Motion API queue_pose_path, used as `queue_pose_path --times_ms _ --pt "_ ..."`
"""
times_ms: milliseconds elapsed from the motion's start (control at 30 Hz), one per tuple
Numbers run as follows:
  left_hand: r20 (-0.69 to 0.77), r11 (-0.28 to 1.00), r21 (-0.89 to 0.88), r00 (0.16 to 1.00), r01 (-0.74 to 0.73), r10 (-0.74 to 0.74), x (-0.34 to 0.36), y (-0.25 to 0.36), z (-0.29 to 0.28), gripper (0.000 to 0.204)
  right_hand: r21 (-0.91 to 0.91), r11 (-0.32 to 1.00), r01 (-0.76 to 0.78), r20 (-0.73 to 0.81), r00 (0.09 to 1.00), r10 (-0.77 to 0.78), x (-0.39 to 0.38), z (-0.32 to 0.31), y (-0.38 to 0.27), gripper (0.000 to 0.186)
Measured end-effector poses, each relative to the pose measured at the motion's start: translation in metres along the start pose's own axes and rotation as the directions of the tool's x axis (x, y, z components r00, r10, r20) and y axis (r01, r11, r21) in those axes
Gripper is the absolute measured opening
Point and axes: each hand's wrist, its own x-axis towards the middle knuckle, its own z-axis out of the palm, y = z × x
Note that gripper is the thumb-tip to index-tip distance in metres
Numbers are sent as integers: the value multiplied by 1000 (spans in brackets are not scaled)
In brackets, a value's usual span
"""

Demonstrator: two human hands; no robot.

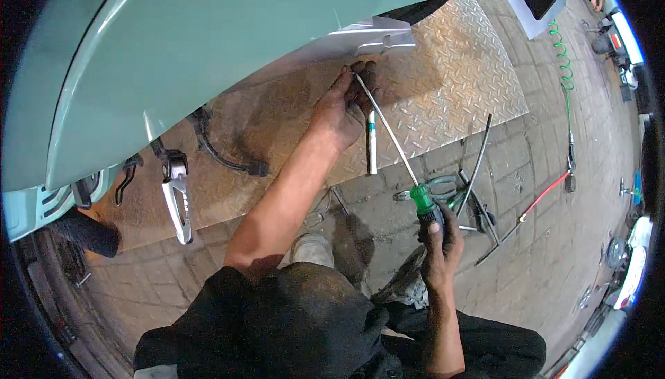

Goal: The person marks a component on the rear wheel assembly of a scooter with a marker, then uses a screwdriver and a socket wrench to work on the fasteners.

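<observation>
My right hand [442, 246] is wrapped round the green and black handle [423, 202] of a long screwdriver [389, 126]. Its thin metal shaft slants up and left to my left hand [344, 112], with the tip between that hand's thumb and fingers. The left fingers are dark and curled; whatever small thing they may hold is hidden. Just above them is the lower edge of a pale green body panel [187, 46], with a silver metal strip [370, 38] under it. A white and teal stick [373, 147] shows just below the left fingers.
A tread-patterned steel plate [478, 67] lies on the brick floor. Pliers [436, 183] and dark rods [480, 157] lie right of the screwdriver. A silver lever [177, 206] hangs at left. A green coiled hose [562, 53] and red hose [544, 195] run along the right.
</observation>
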Motion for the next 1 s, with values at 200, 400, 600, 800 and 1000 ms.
queue_pose_path --times_ms 200,400,600,800,1000 --pt "29 1000 6 1000 -8 8 10 -4 -8 25 -19 999 35 -8 999 -35 2 -5 15 56" --pt "31 975 218 999 -47 42 -5 -5 16 28 -369 843 392 -7 906 -424 -4 -5 18 46" --pt "115 959 283 993 -35 3 -19 -13 51 29 -285 893 349 -175 897 -406 -22 3 32 48" --pt "210 944 324 978 -68 -1 -9 -14 56 26 -102 965 241 -262 929 -260 -8 11 -2 45" --pt "223 942 327 975 -76 2 -6 -15 52 26 -173 958 228 -242 933 -266 -2 8 -16 45"
